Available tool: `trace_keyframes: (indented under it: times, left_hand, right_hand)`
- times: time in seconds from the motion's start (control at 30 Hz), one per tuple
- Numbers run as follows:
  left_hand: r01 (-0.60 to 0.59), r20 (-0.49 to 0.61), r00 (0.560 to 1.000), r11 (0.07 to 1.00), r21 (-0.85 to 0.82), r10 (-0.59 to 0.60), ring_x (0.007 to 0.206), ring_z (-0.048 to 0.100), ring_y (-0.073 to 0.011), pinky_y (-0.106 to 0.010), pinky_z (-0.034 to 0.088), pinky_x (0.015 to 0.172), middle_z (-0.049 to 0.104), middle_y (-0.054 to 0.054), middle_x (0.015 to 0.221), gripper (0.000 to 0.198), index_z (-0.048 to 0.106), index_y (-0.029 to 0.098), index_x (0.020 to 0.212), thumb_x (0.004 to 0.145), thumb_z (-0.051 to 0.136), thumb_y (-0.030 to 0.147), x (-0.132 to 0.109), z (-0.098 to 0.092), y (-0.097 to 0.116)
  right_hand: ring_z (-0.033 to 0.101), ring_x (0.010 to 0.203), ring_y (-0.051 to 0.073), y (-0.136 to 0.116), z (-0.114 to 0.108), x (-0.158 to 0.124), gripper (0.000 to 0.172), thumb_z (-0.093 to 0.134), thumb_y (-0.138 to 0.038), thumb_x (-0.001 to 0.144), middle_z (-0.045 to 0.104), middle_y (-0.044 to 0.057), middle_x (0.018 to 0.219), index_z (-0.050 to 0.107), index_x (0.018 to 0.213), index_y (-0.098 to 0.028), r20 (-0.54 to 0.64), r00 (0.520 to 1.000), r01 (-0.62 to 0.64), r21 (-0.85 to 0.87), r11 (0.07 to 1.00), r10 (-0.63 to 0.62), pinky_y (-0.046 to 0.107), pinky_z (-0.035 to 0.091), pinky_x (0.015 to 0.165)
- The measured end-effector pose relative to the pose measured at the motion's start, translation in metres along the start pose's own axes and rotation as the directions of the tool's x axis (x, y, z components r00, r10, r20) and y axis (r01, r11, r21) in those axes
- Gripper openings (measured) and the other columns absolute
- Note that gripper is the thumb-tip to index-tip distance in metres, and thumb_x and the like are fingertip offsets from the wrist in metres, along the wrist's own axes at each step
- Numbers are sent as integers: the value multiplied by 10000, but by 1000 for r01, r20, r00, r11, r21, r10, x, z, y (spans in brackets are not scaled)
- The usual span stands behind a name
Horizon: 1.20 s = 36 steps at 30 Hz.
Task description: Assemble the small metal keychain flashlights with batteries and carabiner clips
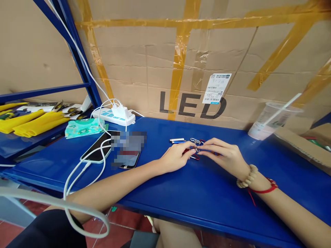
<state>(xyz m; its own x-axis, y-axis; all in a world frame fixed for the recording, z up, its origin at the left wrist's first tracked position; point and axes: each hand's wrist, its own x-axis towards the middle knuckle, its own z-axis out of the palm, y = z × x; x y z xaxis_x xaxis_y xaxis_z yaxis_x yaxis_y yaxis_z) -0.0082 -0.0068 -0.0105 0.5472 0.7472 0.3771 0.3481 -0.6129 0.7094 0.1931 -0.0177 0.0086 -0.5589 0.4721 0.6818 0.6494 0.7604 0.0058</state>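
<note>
One word, "LED", marks the cardboard box (155,69) behind the clips (196,148).

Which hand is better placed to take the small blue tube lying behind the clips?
Probably the left hand: the tube lies just beyond its fingers, while the right hand is farther off. Both hands now pinch the clips.

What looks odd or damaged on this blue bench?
Nothing is spilled; the cup stands on its base. The cardboard sheet behind is creased and patched with crooked yellow tape, and a white cable trails off the bench edge. Left hand and right hand pinch clips.
</note>
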Motion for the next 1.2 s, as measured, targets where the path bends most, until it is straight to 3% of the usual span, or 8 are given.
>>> trace_keyframes:
  times: [0.17, 0.33, 0.53, 0.7, 1.0, 1.2]
  left_hand:
    - [-41, -19, 999, 999, 13, 42, 755, 594, -137, -219, 448, 684, 640, -13, 832, 212, 572, 180, 1031, 889, 435, 255, 1, -1, -1]
    - [-115, -66, 991, 993, 28, 116, 769, 576, -129, -240, 442, 765, 623, 6, 768, 194, 571, 176, 1010, 900, 423, 234, 2, -4, 1]
    - [-77, -47, 996, 994, -75, 74, 644, 545, -97, -213, 449, 674, 551, 42, 642, 194, 564, 146, 1014, 892, 429, 211, 3, -1, -1]
    - [-104, -52, 993, 994, -44, 101, 642, 544, -96, -215, 443, 678, 535, 45, 631, 188, 564, 134, 994, 892, 424, 207, 4, -1, 0]
    - [-60, 23, 998, 998, 37, 59, 694, 569, -105, -236, 431, 732, 606, 31, 700, 133, 527, 148, 880, 893, 413, 215, 5, -6, 4]
    - [-64, -13, 998, 996, -58, 63, 711, 575, -113, -237, 424, 746, 602, 24, 704, 125, 466, 169, 770, 873, 446, 238, 1, -4, 12]
  right_hand:
    - [641, 798, 147, 0, 3, -1, 189, 547, -331, 855, 665, 41, 857, 688, 930, -230, -9, 1000, -8, 55, 998, 8, 233, 536, 691]
    - [637, 722, 143, -3, 1, 0, 176, 558, -318, 848, 667, 38, 868, 685, 954, -256, -26, 998, -63, 51, 997, 65, 244, 530, 654]
    - [618, 685, 131, -6, 4, 1, 160, 549, -279, 858, 660, 36, 855, 679, 946, -251, -40, 998, -53, 76, 996, 57, 251, 509, 613]
    - [583, 605, 114, -7, 5, 1, 157, 571, -283, 843, 649, 42, 828, 689, 920, -214, -71, 994, -71, 113, 991, 79, 252, 491, 554]
    - [520, 480, 62, -1, 8, 5, 269, 578, -445, 802, 644, 25, 831, 698, 831, -206, 38, 965, -258, 295, 920, 259, 221, 472, 477]
    - [518, 484, 55, 3, -7, 20, 278, 645, -433, 744, 625, 14, 741, 672, 710, -158, 156, 962, -269, 451, 851, 222, 196, 431, 466]
